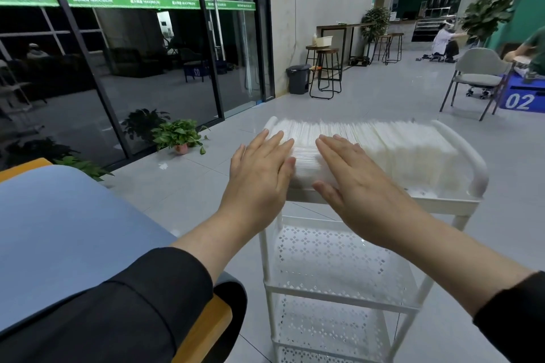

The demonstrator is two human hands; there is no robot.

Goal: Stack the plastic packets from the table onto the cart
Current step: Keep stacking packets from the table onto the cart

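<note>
The plastic packets [398, 153] are thin, white and translucent, packed in a dense row across the top tier of the white cart [442, 205]. The row's near end lies under the straight fingers [277, 141] of the left hand and beneath the right hand's fingers [336, 147].

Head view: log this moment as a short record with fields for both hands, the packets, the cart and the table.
left hand: left hand, fingers straight, flat against the left end of the packet row
right hand: right hand, fingers straight, laid on top of the row
packets: white plastic packets standing on edge in a row that fills the top shelf
cart: white metal cart with perforated lower shelves, which appear bare
table: blue-topped table with wooden edge, at left; no packets on the visible part
</note>
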